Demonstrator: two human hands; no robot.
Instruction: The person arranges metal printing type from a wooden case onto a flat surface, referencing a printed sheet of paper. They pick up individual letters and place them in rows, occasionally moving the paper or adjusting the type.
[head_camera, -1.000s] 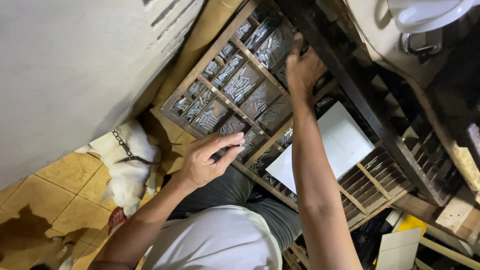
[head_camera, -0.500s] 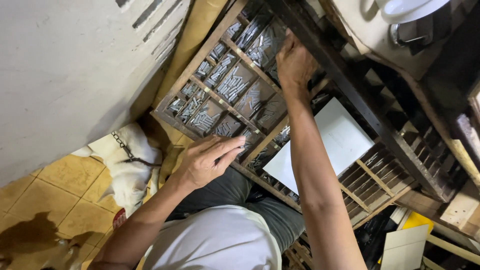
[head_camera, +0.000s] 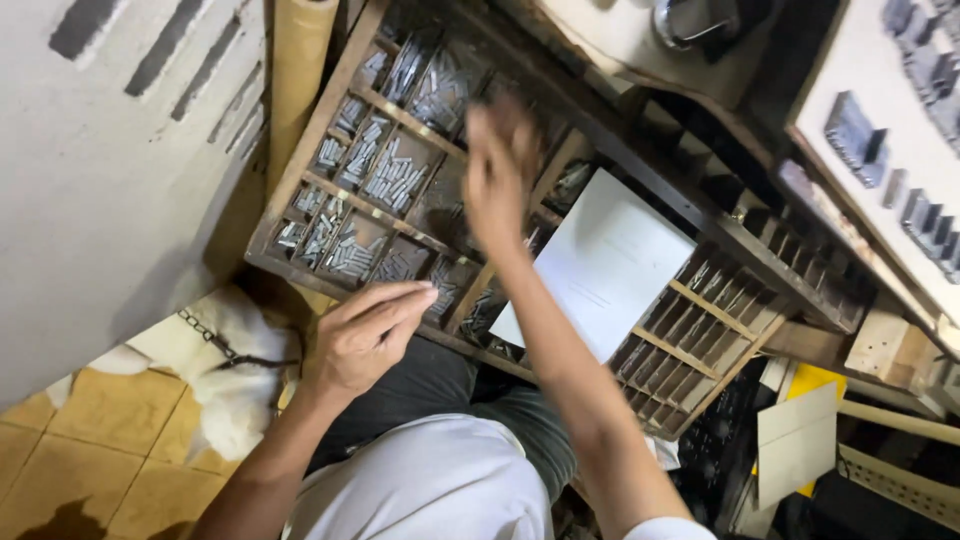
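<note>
Metal type (head_camera: 385, 180) is mid-pick by the blurred right hand (head_camera: 500, 170), grip unclear; left hand (head_camera: 365, 335), fingers together, sits at 7 o'clock of it.

A blurred right hand (head_camera: 503, 170) hovers over the compartmented wooden tray of small grey metal pieces (head_camera: 372, 178); the left hand (head_camera: 368, 335) is loosely cupped beside its edge.

A white dog (head_camera: 225, 385) with a chain collar lies on the yellow floor tiles (head_camera: 70, 470); a cardboard tube (head_camera: 296, 75) leans nearby.
</note>
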